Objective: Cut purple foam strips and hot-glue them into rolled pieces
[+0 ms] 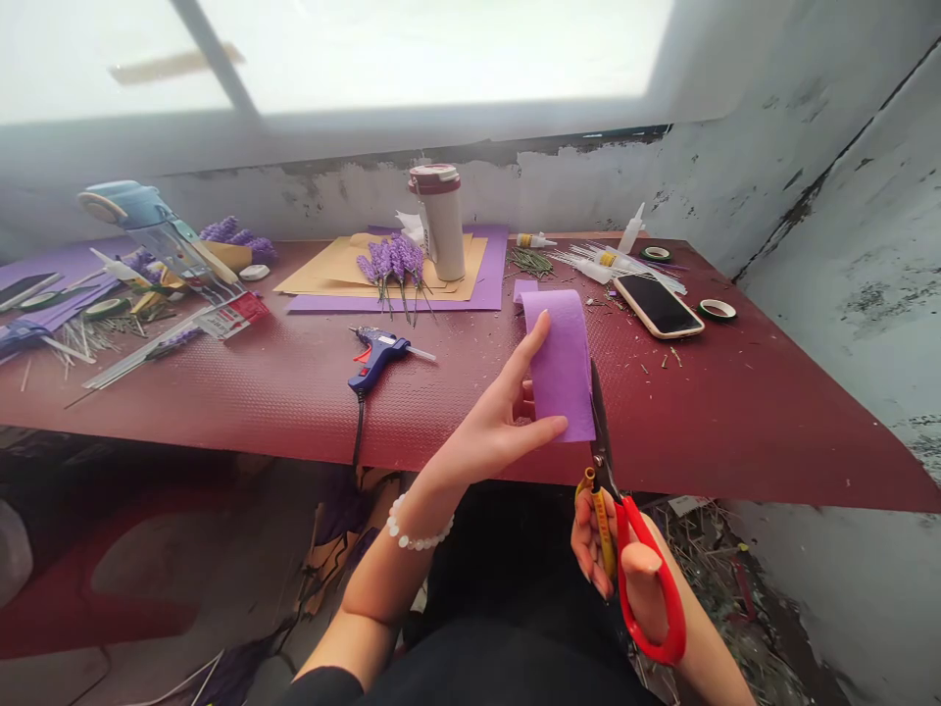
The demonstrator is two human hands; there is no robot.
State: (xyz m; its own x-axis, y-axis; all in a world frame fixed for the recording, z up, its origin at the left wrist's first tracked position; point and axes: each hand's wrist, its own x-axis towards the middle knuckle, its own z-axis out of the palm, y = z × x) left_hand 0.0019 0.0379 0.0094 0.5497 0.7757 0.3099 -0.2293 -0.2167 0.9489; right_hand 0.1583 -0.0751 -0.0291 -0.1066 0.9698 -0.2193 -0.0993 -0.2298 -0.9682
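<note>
The left hand (pixel 507 417) pinches a strip of purple foam sheet (pixel 560 361) between thumb and fingers, closed on its lower left edge; the strip is matte, smooth and rectangular, curving away at its top end. It is held up in front of the near edge of the table (pixel 735 412), just right of the glue gun (pixel 376 355). The right hand (pixel 624 574) grips the scissors (pixel 624 510), thumb and fingers through glossy red plastic loops with a yellow inner grip; the dark metal blades lie nearly closed along the strip's right edge.

The table is covered with a dark red, finely ribbed mat strewn with small green and tan scraps. Beyond the glue gun, which is blue with a black cord hanging over the edge, a bunch of purple lavender-like flowers (pixel 397 263) lies on tan and purple sheets, and a white tumbler (pixel 441 221) with a maroon lid stands beside them. Right of the strip lies a smartphone (pixel 658 304), flat and glossy, with a roll of green tape (pixel 717 311) just past it. Behind the table is a peeling grey-white wall (pixel 809 127) under a bright window.
</note>
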